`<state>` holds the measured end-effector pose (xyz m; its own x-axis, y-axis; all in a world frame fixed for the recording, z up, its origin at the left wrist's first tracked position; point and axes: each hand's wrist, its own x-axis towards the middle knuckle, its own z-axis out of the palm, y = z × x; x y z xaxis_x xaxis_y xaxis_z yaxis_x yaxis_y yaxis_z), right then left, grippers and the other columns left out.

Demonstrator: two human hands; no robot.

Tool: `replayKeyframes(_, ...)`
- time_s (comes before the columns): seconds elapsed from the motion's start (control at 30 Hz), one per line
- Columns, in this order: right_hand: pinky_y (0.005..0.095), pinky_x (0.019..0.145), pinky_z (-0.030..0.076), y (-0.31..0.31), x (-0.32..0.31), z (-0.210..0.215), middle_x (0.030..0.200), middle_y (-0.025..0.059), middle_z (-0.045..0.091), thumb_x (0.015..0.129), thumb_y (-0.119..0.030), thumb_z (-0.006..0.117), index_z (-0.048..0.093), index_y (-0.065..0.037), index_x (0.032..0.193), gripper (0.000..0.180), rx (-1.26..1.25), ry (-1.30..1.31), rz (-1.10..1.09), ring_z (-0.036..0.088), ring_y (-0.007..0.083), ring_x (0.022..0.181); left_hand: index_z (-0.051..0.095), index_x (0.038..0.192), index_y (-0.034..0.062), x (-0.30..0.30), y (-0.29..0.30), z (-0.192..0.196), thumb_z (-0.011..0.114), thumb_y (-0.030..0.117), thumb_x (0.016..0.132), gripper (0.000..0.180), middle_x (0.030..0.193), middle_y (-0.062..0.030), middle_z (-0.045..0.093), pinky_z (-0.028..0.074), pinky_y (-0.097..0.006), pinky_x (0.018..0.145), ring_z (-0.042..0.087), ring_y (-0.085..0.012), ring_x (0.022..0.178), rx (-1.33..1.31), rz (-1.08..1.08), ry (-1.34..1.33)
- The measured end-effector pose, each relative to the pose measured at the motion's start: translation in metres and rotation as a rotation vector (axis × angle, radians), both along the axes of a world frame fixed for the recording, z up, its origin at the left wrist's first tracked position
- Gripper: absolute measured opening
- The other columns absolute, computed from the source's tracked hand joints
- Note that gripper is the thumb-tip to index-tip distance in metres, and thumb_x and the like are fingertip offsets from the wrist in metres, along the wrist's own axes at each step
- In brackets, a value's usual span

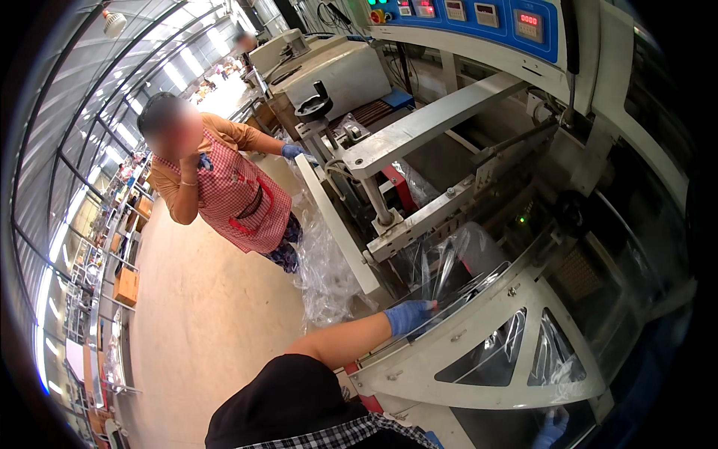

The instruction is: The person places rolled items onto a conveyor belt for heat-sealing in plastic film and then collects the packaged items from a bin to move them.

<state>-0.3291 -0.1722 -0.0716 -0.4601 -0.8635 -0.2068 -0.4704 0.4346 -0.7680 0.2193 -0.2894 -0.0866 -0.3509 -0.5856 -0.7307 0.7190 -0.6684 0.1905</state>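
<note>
My left hand (410, 318), in a blue glove with a bare fingertip showing, reaches over the curved pale frame (490, 352) of a packaging machine. Its fingers are closed at the edge of a clear plastic film (441, 262) stretched inside the machine. Low at the right, my right hand (552, 428), also blue-gloved, shows by the dark panel below the frame. Its fingers point up toward more clear film (559, 373), and their grip is too small and dim to make out.
A metal crossbar and post (385, 202) rise over the film. A blue control panel (467, 22) sits above. At the machine's left end stands a person in a red checked apron (250, 202), one gloved hand on the machine. Loose crumpled film (325, 258) hangs beside them.
</note>
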Motion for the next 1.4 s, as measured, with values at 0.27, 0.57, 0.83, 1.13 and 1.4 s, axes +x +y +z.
replayKeyframes(0.27,0.0341,0.088,0.048,-0.028,-0.015,-0.121,0.112,0.0133,0.061,0.084,-0.012,0.066,0.052,-0.003,0.123,0.042,-0.326,-0.541,-0.048,0.059,0.0227,0.099,0.058,0.108,0.0102,-0.028,-0.029,0.067,0.066,0.036,0.086,0.035,0.093,-0.008,0.063,0.051,-0.037,0.078,0.061,-0.022,0.086,-0.009,0.122,-0.117)
replayKeyframes(0.57,0.035,0.082,0.049,-0.055,0.074,-0.091,0.105,0.0097,0.062,0.09,-0.026,0.056,0.055,-0.005,0.117,0.034,-0.245,-0.684,0.123,0.06,0.0224,0.093,0.057,0.104,0.0102,0.036,-0.01,-0.029,0.068,0.033,0.085,0.032,0.087,-0.0056,0.064,0.051,-0.031,0.064,0.06,-0.018,0.075,-0.121,0.126,-0.155)
replayKeyframes(0.83,0.036,0.092,0.046,0.047,0.052,0.013,0.113,0.0184,0.063,0.089,-0.025,0.059,0.055,0.001,0.123,0.043,-0.165,-0.154,0.071,0.058,0.0277,0.103,0.061,0.103,0.0066,-0.017,-0.025,0.038,0.061,0.037,0.09,0.033,0.091,-0.007,0.066,0.053,-0.035,0.071,0.063,-0.0207,0.083,-0.264,-0.015,0.047)
replayKeyframes(1.13,0.0371,0.094,0.046,-0.01,0.06,0.034,0.119,0.0158,0.059,0.093,-0.034,0.054,0.05,0.002,0.126,0.048,-0.176,-1.181,-0.46,0.057,0.0263,0.107,0.056,0.111,0.0126,-0.002,-0.014,0.036,0.069,0.031,0.084,0.035,0.1,-0.0046,0.063,0.052,-0.034,0.075,0.061,-0.0206,0.09,-0.133,0.081,-0.018)
replayKeyframes(1.4,0.0328,0.074,0.051,0.022,0.12,0.046,0.102,0.0108,0.065,0.084,-0.013,0.064,0.062,-0.002,0.103,0.022,0.097,-1.155,-0.175,0.061,0.0242,0.089,0.062,0.101,0.0092,0.017,-0.009,-0.022,0.062,0.032,0.089,0.026,0.089,-0.0051,0.064,0.051,-0.037,0.072,0.06,-0.0193,0.084,-0.32,-0.001,-0.153)
